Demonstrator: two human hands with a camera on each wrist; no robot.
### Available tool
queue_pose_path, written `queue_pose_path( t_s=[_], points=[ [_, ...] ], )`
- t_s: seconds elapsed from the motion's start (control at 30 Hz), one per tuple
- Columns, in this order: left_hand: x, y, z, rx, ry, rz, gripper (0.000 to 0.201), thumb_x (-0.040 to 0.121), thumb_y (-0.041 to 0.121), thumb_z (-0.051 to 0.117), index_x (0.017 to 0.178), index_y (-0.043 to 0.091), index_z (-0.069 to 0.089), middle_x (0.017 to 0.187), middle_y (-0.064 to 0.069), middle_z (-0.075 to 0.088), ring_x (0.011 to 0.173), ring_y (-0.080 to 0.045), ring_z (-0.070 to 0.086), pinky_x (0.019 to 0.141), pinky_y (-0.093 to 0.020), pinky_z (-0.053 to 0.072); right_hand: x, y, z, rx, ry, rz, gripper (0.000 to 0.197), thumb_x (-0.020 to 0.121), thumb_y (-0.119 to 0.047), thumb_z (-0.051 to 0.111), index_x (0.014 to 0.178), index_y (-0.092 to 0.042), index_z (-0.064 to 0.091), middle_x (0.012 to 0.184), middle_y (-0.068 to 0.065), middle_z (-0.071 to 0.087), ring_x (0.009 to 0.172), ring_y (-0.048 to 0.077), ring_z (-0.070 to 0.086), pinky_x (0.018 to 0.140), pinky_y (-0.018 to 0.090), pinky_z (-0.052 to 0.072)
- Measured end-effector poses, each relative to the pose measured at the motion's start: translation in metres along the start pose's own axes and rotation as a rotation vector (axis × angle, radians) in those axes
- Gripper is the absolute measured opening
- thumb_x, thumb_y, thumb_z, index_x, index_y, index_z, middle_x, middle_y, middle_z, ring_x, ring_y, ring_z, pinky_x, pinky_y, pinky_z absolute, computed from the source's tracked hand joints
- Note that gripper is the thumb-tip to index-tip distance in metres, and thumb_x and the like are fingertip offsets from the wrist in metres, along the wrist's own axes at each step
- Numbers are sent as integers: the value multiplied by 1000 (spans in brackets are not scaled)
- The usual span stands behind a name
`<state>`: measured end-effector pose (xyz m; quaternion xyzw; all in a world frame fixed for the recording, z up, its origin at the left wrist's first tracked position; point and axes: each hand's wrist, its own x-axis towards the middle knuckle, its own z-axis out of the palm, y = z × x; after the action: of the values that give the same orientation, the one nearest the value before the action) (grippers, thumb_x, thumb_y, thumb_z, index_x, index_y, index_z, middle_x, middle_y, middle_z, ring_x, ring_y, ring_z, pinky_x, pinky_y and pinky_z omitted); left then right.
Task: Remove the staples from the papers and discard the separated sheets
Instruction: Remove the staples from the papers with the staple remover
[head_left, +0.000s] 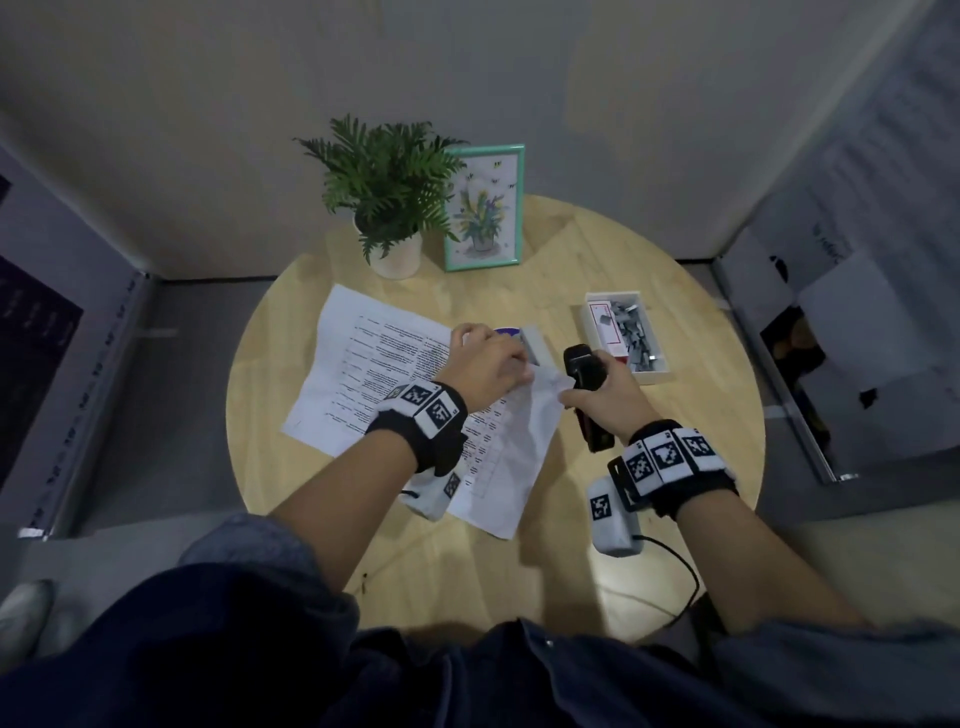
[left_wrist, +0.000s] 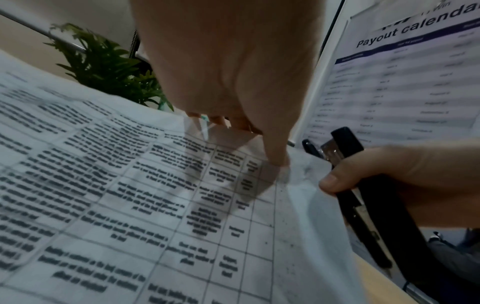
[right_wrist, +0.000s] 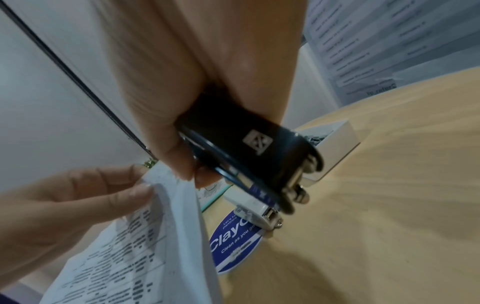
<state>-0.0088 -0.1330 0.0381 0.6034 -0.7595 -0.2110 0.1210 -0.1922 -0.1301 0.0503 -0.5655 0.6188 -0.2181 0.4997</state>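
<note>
While both hands meet over the round pale wooden table (head_left: 675, 467), the right hand (head_left: 605, 397) clenches a black stapler (head_left: 587, 384) and pinches the corner of the printed white papers (head_left: 519, 447); the left hand (head_left: 485, 364) pinches that same corner; beyond lie a white stapler (right_wrist: 255, 206) on a blue round sticker (right_wrist: 233, 238) and a white box of staples (head_left: 626, 332); pulling the corner apart may tear a sheet.

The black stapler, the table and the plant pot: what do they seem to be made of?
Stapler: glossy black shell, probably plastic or painted metal, with bare silvery metal at its nose. Table: pale wood or wood-look laminate, with visible grain and a matte finish. Plant pot: plain, smooth and white, maybe ceramic or plastic; the look leaves it open.
</note>
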Motion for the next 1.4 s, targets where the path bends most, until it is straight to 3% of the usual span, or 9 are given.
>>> queue_pose_path(
  t_s=[0.13, 0.37, 0.5, 0.63, 0.77, 0.93, 1.07, 1.27, 1.4],
  points=[
    [4, 14, 1, 53, -83, 44, 30, 90, 44, 46, 108, 25, 61, 106, 0, 63, 113, -21, 43, 109, -42, 12, 2, 4, -10, 28, 7, -13, 34, 75, 0, 67, 102, -12, 49, 74, 0, 54, 65, 18, 54, 56, 25, 44],
    [11, 26, 1, -27, 21, -5, 25, 95, 32, 41, 82, 20, 58, 84, 4, 60, 89, -20, 57, 90, -35, 19, 5, 5, -27, 59, -95, -66, 43, 69, -24, 81, 100, -11, 54, 80, 3, 58, 70, 19, 60, 67, 36, 53],
    [13, 27, 2, 6, 87, -20, 27, 95, 32, 40, 89, 16, 61, 91, 2, 61, 89, -22, 57, 91, -38, 22, 0, 21, -33, -255, -88, -179, 49, 62, -41, 82, 89, -14, 52, 75, -8, 53, 68, 5, 51, 58, 20, 39],
    [12, 32, 12, 47, 142, -6, 27, 96, 33, 39, 92, 18, 62, 97, -1, 64, 92, -23, 57, 91, -38, 22, -4, 31, -30, -401, -62, -251, 53, 63, -52, 78, 85, -15, 47, 72, -8, 49, 67, 10, 49, 55, 21, 36],
    [8, 40, 19, 50, 181, -5, 28, 96, 34, 39, 97, 18, 62, 98, -1, 64, 93, -22, 57, 89, -35, 19, -4, 28, -27, -558, -62, -304, 62, 64, -57, 74, 91, -8, 47, 81, 3, 54, 75, 22, 53, 62, 31, 38],
    [7, 45, 19, 65, 171, 14, 28, 96, 34, 39, 94, 17, 61, 95, 0, 62, 94, -21, 55, 87, -33, 17, -2, 27, -28, -593, -76, -334, 57, 67, -56, 72, 86, -11, 42, 79, 2, 52, 71, 21, 49, 54, 28, 32],
    [6, 48, 18, 53, 155, 15, 28, 96, 34, 39, 94, 17, 61, 96, -2, 62, 94, -21, 55, 89, -34, 18, 2, 31, -30, -592, -81, -356, 55, 66, -59, 71, 80, -14, 43, 62, -7, 44, 64, 19, 47, 48, 21, 27],
    [5, 52, 17, 21, 134, -2, 28, 96, 33, 38, 95, 16, 60, 96, -2, 61, 95, -22, 54, 92, -36, 19, 6, 36, -32, -594, -72, -357, 62, 65, -63, 69, 86, -8, 50, 71, 1, 54, 66, 21, 52, 57, 30, 35],
    [5, 52, 16, 17, 117, -10, 27, 96, 33, 38, 94, 16, 60, 92, 1, 58, 95, -21, 54, 93, -36, 19, 5, 36, -32, -583, -56, -381, 61, 65, -64, 68, 87, -9, 51, 65, -5, 52, 64, 18, 51, 54, 28, 33]
  ],
)
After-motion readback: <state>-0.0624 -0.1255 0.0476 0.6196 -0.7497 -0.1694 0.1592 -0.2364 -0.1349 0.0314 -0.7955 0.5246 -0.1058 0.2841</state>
